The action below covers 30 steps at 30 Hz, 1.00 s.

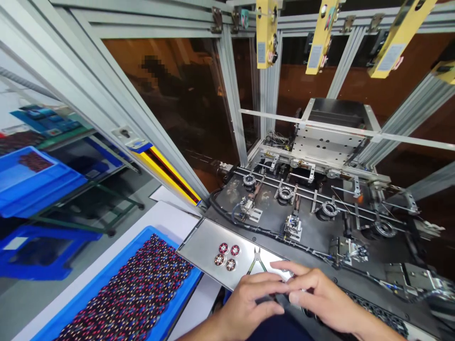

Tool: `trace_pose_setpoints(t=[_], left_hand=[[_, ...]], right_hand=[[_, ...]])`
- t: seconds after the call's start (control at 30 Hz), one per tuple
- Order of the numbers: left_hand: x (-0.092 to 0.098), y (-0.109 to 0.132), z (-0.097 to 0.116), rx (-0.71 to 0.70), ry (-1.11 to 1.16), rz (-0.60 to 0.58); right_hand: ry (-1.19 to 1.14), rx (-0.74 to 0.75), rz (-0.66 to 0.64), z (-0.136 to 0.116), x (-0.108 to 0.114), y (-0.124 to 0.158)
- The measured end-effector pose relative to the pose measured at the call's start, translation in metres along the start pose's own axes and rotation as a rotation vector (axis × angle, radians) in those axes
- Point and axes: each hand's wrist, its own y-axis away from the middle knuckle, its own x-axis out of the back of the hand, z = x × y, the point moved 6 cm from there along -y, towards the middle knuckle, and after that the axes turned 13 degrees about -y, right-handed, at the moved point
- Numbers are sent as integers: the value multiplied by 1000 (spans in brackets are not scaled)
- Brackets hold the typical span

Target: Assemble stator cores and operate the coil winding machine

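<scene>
My left hand and my right hand meet at the front edge of a metal plate, fingertips close together. Both are curled, thumbs below, around something mostly covered by the fingers; only dark and shiny bits show, so its kind cannot be made out. Just beyond my left hand, a pair of cutting pliers with green handles lies on the plate, jaws pointing away. To the left of the pliers, several small round wound parts with red and copper colouring, one of them a red-centred wound part, sit in a cluster.
A blue tray at lower left is filled with dark, multicoloured round parts. Ahead stands a machine bed with ring-shaped fixtures and clamps. An aluminium frame post with a yellow strip rises at left. Yellow arms hang overhead.
</scene>
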Motion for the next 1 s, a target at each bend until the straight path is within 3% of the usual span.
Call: trace_pose_setpoints(t=[0.1,0.2,0.27,0.37,0.47,0.57,0.73,1.0], left_hand=[[-1,0,4,-43,-32,-22],[-1,-3,-13,15,-135,44],[-7,-9,-38,95,-307,71],[-35,-21,-79,111,-526,-47],[-70,-30,-112,63,-633,-191],[-92,-32,-129,37,-717,-277],[-96,-31,-140,70,-774,-283],[-95,-36,-146,106,-697,-241]], right_hand=[[15,-17,-146,-8,-6,1],[138,19,-211,-24,5,-4],[356,99,-135,-39,33,-23],[707,210,75,-56,95,-70],[787,176,176,-47,155,-124],[845,123,198,-24,190,-162],[914,59,173,6,206,-181],[989,-38,203,17,210,-191]])
